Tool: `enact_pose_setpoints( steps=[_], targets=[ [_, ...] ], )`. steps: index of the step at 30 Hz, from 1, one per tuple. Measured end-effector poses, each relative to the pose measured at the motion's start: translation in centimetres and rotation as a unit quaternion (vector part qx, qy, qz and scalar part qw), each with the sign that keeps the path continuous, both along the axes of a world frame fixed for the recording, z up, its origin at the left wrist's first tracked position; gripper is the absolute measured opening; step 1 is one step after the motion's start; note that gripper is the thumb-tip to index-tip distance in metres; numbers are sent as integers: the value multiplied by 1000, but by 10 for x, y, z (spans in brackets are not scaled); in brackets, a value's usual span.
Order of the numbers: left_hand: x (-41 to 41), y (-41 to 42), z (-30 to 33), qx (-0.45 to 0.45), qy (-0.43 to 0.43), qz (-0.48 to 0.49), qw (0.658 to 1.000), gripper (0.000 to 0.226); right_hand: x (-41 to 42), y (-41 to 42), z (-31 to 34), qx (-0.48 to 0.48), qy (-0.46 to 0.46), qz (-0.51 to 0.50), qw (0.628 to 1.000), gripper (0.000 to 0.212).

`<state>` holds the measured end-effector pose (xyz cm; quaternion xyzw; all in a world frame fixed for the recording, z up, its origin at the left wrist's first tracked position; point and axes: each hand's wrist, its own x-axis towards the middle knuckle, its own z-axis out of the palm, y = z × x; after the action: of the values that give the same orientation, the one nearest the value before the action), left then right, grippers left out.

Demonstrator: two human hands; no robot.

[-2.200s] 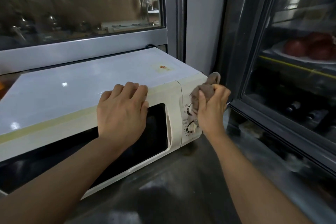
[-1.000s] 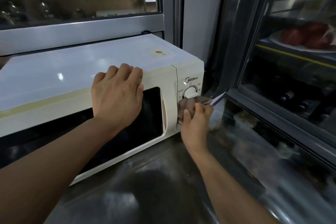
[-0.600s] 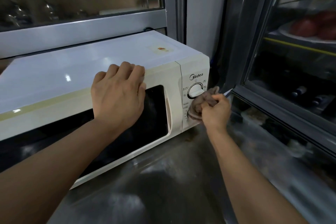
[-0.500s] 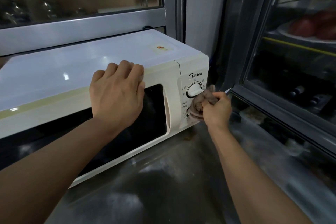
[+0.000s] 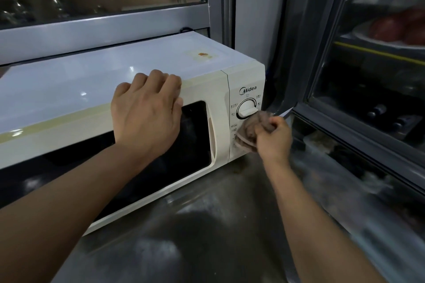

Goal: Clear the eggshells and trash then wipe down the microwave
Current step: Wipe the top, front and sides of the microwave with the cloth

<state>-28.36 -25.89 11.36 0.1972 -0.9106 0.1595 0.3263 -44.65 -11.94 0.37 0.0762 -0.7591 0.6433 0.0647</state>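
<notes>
Cream Midea microwave (image 5: pixel 161 71) lies lengthwise, door facing the person, on a steel tabletop (image 5: pixel 218 225); left hand (image 5: pixel 147 112) presses flat on its top edge, right hand (image 5: pixel 273 138) grips a bunched brown rag (image 5: pixel 249 131) against the lower dial.

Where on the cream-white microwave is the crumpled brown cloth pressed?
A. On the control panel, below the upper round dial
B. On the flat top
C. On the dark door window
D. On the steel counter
A: the right hand grips the crumpled brown cloth against the cream-white microwave control panel, just under the upper round dial.

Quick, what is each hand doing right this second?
Left hand: open, resting flat over the top front edge of the cream-white microwave.
Right hand: closed, gripping a bunched brown cloth against the control panel.
</notes>
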Motion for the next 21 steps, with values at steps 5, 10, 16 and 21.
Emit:
enact_pose_setpoints(
  steps=[5,10,16,21],
  targets=[
    [0,0,-1,0,6,1,1000,30,-27,13,-7,-80,-110,57,989,22],
    [-2,-2,-3,-17,8,8,1000,30,-19,5,-35,-54,-49,43,996,26],
    [-1,0,-3,-15,8,12,1000,28,-3,7,-56,38,-28,47,998,22],
    [-1,1,-2,-19,9,9,1000,28,-5,8,-38,-2,-2,49,999,30]
  ],
)
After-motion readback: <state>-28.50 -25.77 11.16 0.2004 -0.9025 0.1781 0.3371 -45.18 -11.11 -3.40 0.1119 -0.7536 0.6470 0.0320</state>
